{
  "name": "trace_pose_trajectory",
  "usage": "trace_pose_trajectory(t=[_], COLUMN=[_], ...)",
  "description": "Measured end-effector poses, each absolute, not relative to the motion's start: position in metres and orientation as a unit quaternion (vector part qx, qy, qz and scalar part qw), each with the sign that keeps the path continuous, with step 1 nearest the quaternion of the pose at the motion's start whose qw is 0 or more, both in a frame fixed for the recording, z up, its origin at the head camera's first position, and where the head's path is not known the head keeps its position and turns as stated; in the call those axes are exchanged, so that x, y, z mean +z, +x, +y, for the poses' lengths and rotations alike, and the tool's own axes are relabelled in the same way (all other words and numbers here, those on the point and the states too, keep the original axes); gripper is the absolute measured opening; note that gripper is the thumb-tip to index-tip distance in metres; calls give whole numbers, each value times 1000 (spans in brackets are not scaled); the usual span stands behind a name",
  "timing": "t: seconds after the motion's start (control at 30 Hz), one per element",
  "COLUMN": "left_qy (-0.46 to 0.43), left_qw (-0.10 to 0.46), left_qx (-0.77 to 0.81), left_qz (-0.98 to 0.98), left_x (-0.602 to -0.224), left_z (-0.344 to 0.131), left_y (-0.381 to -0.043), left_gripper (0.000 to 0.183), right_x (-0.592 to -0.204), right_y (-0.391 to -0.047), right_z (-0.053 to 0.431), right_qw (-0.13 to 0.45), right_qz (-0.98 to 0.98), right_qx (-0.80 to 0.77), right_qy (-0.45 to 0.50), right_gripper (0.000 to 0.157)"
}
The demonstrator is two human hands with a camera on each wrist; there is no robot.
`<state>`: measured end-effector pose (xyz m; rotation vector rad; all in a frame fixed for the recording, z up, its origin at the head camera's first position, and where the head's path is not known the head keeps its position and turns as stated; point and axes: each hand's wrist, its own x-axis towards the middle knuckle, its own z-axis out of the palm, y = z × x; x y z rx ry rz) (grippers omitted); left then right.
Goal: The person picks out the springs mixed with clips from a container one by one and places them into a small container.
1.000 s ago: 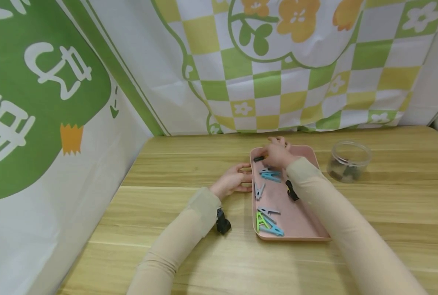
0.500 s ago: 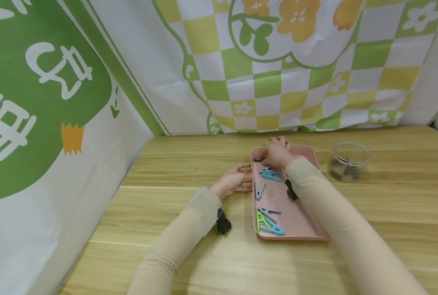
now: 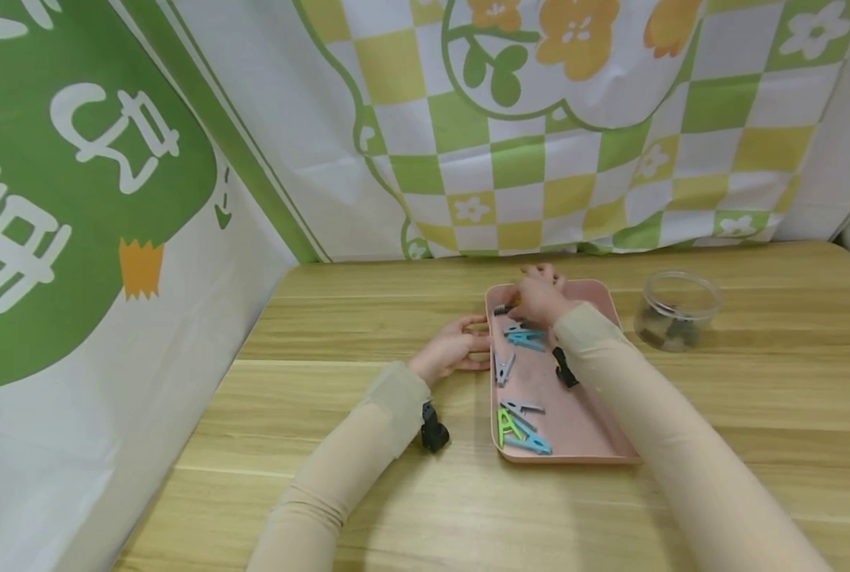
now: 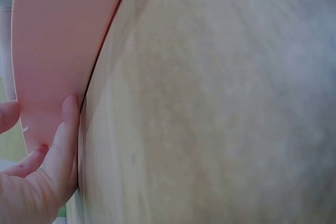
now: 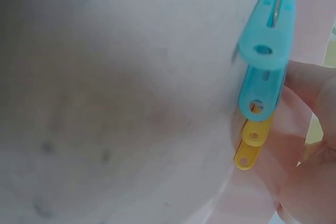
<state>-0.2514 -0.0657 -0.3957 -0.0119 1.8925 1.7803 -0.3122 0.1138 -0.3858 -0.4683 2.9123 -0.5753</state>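
Note:
A pink tray (image 3: 571,429) lies on the wooden table. My left hand (image 3: 453,349) rests with spread fingers (image 4: 64,140) against the tray's outer left wall. My right hand (image 3: 539,300) reaches into the tray's far left corner, pinching a small black toothed hair clip (image 3: 501,310) at its fingertips. Blue clothespins (image 3: 527,342) lie just nearer than this hand. In the right wrist view, blue clothespins (image 5: 268,30) and yellow clothespins (image 5: 253,132) line up beside the right thumb; the black clip is hidden there.
Along the tray's left side lie a grey clothespin (image 3: 504,371), then a grey one (image 3: 521,411), a green one (image 3: 506,429) and a blue one (image 3: 532,442). A clear round jar (image 3: 677,314) with dark items stands right of the tray. A patterned cloth (image 3: 518,175) hangs behind the table.
The black hair clip has turned slightly at the right fingertips, its teeth now showing. The left hand and the clothespins stay where they were.

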Motion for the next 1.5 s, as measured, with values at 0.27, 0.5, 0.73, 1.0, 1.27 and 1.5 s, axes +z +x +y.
trace_pose_trajectory(t=[0.27,0.5,0.73,1.0,1.27,1.5], left_qy=[-8,-7,-12,-11,-8,-14], left_qw=[269,269,266,264,264,268], left_qx=[660,659,660,660,657,658], left_qz=[701,702,702,703,706,703], left_x=[-396,-397,-395,-394,-394,-395], left_z=[-65,-66,-65,-66,-66,-67], left_y=[-252,-251,-250,-250,-250,-251], left_gripper=[56,56,56,55,56,56], right_x=[-387,-388,-386,-379,-373,-369], right_y=[-312,-313,-313,-310,-310,-311], right_z=[115,115,115,114,118,122], right_qw=[61,66,66,66,62,66], right_qz=[968,967,966,967,963,965], right_qx=[-189,-194,-200,-194,-218,-214], right_qy=[-155,-153,-151,-153,-146,-138], right_gripper=[15,12,14,20,26,26])
